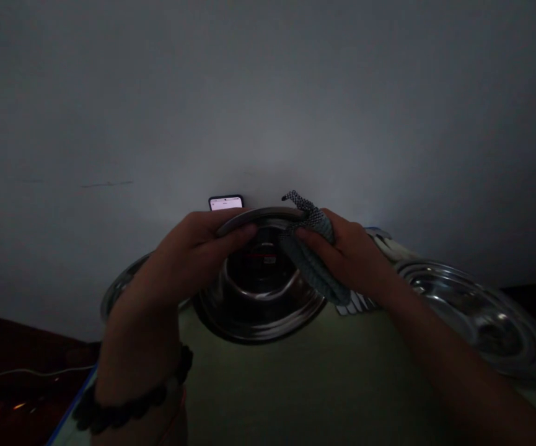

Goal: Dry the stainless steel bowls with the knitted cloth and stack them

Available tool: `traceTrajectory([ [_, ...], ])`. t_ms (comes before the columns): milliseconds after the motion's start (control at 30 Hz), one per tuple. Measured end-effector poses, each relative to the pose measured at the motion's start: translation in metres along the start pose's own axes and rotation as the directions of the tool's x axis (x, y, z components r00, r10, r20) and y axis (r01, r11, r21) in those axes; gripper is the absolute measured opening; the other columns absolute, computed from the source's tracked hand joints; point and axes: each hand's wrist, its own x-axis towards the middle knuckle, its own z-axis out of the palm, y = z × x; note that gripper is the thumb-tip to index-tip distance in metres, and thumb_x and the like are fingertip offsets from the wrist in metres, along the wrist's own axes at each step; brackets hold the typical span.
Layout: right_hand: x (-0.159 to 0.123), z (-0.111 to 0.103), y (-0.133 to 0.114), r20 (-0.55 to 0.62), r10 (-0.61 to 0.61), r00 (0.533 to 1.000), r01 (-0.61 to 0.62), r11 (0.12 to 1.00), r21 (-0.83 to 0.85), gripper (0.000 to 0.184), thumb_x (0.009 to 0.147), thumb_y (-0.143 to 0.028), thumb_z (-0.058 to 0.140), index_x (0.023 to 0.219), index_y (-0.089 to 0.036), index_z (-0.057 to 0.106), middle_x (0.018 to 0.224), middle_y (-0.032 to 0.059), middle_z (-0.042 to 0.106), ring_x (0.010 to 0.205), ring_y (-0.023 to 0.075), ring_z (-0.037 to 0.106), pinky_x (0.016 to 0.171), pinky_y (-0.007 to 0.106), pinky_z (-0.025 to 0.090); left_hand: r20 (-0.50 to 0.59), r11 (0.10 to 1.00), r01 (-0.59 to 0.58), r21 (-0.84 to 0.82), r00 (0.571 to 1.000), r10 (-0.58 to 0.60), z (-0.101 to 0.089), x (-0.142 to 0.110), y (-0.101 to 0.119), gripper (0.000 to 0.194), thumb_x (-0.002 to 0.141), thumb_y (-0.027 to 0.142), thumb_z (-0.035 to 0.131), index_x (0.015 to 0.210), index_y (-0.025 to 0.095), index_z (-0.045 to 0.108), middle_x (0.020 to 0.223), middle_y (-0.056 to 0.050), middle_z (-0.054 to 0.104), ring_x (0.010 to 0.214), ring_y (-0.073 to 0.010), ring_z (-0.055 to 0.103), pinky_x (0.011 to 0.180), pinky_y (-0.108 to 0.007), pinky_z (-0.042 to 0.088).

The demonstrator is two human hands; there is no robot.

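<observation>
A shiny stainless steel bowl (263, 322) is held up in front of me, its inside facing me. My left hand (202, 248) is closed on the upper left of its rim, thumb on the inner side and fingers behind. On the upper right, my right hand (346, 248) grips a grey-green cloth (316, 266) with a dark checked edge, pressed against the rim. The fingers behind the bowl are hidden. Dark reflections show inside the bowl.
Behind the bowl a lit phone (225, 202) leans near the grey wall (268, 93). Another steel bowl (476, 316) is at the right of the pale table (268, 390). A further metal rim (119, 285) shows behind my left arm. Several metal utensils (355, 303) lie beneath my right hand.
</observation>
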Motion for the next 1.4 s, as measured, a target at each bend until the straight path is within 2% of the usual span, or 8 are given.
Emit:
traceTrajectory([
  [200,0.002,0.025,0.006,-0.16,0.177,0.971,-0.106,0.922,0.372,0.032,0.088,-0.049,0.05,0.1,-0.022,0.062,0.098,0.0045,0.07,0.091,0.0198,0.063,0.078,0.033,0.048,-0.27,0.965,-0.06,-0.253,0.963,-0.011,0.002,-0.002,0.002,0.018,0.082,0.028,0.065,0.098,0.026,0.074,0.082,0.003,0.075,0.074,-0.0165,0.067,0.073,-0.032,0.055],
  [433,0.005,0.055,0.01,0.004,0.544,0.839,-0.212,0.32,0.923,0.039,0.084,-0.051,0.054,0.107,-0.021,0.059,0.119,0.0082,0.066,0.106,0.0202,0.063,0.09,0.037,0.051,-0.672,0.939,-0.284,-0.193,0.736,0.084,0.047,0.015,0.001,0.031,0.085,0.03,0.059,0.116,0.03,0.064,0.117,0.005,0.068,0.112,-0.0209,0.061,0.101,-0.04,0.047],
  [533,0.001,0.062,0.007,0.054,0.528,0.848,-0.204,0.231,0.951,0.04,0.086,-0.05,0.049,0.114,-0.022,0.056,0.13,0.0087,0.059,0.114,0.0192,0.06,0.092,0.037,0.051,-0.736,0.942,-0.305,-0.136,0.668,0.11,0.075,0.019,0.003,0.037,0.091,0.03,0.046,0.127,0.029,0.053,0.132,0.001,0.059,0.125,-0.0213,0.051,0.106,-0.041,0.042],
  [667,-0.001,0.069,0.008,0.008,0.51,0.86,-0.165,0.262,0.951,0.038,0.085,-0.046,0.053,0.115,-0.023,0.055,0.131,0.0087,0.059,0.114,0.0185,0.06,0.093,0.037,0.05,-0.694,0.956,-0.272,-0.113,0.71,0.119,0.086,0.018,0.005,0.046,0.088,0.025,0.046,0.134,0.029,0.043,0.144,0.0,0.047,0.131,-0.0236,0.044,0.105,-0.041,0.042],
  [800,0.005,0.058,0.019,-0.058,0.516,0.854,-0.159,0.367,0.916,0.03,0.079,-0.042,0.061,0.1,-0.02,0.06,0.115,0.0081,0.068,0.103,0.0191,0.064,0.092,0.038,0.049,-0.599,0.949,-0.239,-0.203,0.798,0.072,0.06,0.019,0.002,0.051,0.08,0.023,0.052,0.13,0.031,0.046,0.135,0.003,0.056,0.124,-0.0222,0.052,0.101,-0.037,0.047],
  [933,0.011,0.03,0.026,-0.075,0.375,0.924,-0.183,0.606,0.774,0.027,0.079,-0.041,0.062,0.096,-0.02,0.062,0.097,0.005,0.072,0.09,0.0197,0.066,0.083,0.037,0.051,-0.453,0.917,-0.186,-0.354,0.891,0.006,0.024,0.012,0.002,0.038,0.076,0.021,0.058,0.114,0.026,0.061,0.115,0.002,0.069,0.109,-0.0244,0.062,0.09,-0.035,0.053],
  [1100,0.011,-0.001,0.021,-0.16,0.179,0.971,-0.131,0.953,0.272,0.024,0.084,-0.041,0.056,0.085,-0.018,0.063,0.081,0.0035,0.07,0.076,0.0195,0.063,0.066,0.032,0.048,-0.209,0.941,-0.144,-0.306,0.975,0.081,0.007,0.001,0.006,0.04,0.079,0.028,0.062,0.119,0.028,0.062,0.114,-0.001,0.069,0.101,-0.0253,0.066,0.08,-0.034,0.056],
  [1400,0.002,-0.003,0.008,-0.144,0.026,0.989,-0.058,0.973,-0.224,0.034,0.088,-0.05,0.049,0.093,-0.02,0.064,0.072,0.0056,0.068,0.066,0.022,0.062,0.054,0.029,0.039,-0.112,0.973,-0.106,-0.203,0.99,0.085,0.017,0.011,-0.004,0.049,0.081,0.031,0.061,0.129,0.025,0.054,0.114,-0.008,0.069,0.096,-0.0237,0.068,0.077,-0.033,0.057],
])
